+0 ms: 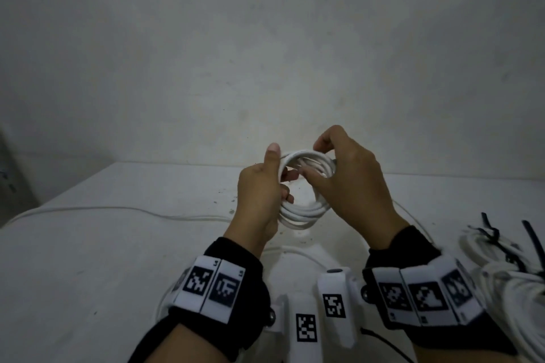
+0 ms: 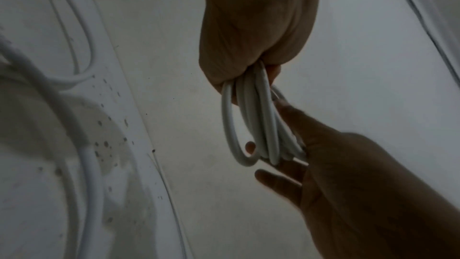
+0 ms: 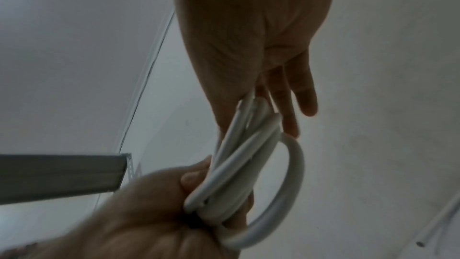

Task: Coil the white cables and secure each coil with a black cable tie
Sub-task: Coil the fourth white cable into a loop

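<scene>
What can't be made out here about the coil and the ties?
- Cable's free end: all views, buried in the coil between left hand and right hand.
- Black cable ties: head view, blurred, partly cut by the right edge; count unclear.

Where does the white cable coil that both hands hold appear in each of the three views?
Head: the white cable coil is at the centre, between the left hand and the right hand, above the table.
Left wrist: centre right, hanging below the left hand's grip.
Right wrist: lower centre right, running down into the left hand.
Shared landmark: the left hand gripping the loops.
</scene>
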